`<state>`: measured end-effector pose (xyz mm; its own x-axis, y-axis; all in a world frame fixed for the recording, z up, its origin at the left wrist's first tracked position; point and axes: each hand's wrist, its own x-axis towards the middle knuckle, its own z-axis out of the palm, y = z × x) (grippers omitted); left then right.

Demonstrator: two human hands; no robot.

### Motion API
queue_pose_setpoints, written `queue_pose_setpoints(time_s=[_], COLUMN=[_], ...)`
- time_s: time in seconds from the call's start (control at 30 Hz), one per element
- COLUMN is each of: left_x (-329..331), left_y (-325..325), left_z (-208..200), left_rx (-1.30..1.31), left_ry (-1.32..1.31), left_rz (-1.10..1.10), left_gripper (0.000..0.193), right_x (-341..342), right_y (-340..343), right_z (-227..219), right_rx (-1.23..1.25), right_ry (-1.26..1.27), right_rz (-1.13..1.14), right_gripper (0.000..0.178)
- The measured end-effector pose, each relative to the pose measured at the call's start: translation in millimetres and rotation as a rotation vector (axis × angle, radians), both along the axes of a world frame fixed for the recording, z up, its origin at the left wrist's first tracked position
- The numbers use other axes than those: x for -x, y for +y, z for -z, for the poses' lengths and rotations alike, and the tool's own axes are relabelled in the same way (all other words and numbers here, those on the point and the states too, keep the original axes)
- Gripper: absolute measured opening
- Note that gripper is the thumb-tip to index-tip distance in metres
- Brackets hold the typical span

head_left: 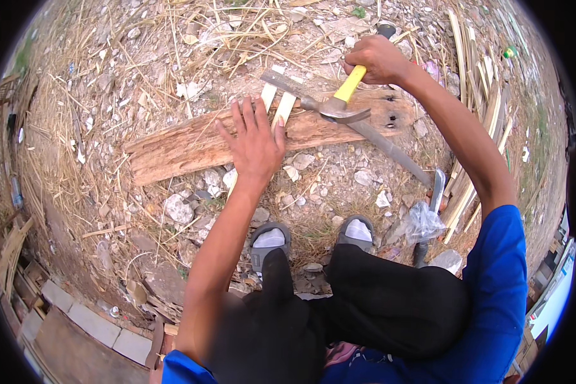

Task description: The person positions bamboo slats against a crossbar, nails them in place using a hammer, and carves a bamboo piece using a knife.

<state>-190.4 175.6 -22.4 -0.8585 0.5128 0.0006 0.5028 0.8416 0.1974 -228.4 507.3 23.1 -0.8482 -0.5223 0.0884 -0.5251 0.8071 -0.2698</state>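
Two narrow pale wooden strips [284, 107] lay across a weathered brown wooden plank [179, 146] on the stony, straw-strewn ground. The left hand [256, 142] was palm down over them, its fingers spread. The right hand [379, 61] was wrapped around the handle of a yellow-and-black claw hammer [348, 91], whose metal head was over a long, flat grey bar [390, 148] slanting across the plank; whether they touched could not be told. Farther out were a crumpled clear plastic bag [422, 222] and long split-wood pieces [493, 118] at the right.

Dry straw [252, 46] and stones [179, 209] litter the ground [67, 240], with a clear plastic bag [424, 222] at right and grey blocks [94, 324] lower left.
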Motion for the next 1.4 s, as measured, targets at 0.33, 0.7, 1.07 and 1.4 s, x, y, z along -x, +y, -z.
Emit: queue_pose_setpoints(time_s=[0.33,0.7,1.07,1.4], left_x=[1.5,-1.3,1.4,2.9], left_y=[-0.6,0.2,-2.4,2.7], left_z=[-0.9,-0.7,-2.7,0.5], left_rx=[0.029,0.01,0.036,0.004], left_ry=[-0.002,-0.013,0.012,0.031], left_rz=[-0.001,0.011,0.005,0.017], left_gripper=[0.065,0.065,0.064,0.063], right_x=[-5.7,-8.1,-5.5,-18.3], right_y=[-27.8,16.6,-20.2,14.3], right_z=[-24.1,12.2,-5.8,31.4], right_rx=[0.257,0.006,0.276,0.152], right_ry=[0.044,-0.047,0.038,-0.142], right_rz=[-0.283,0.009,-0.147,0.107], right_gripper=[0.015,0.009,0.026,0.012])
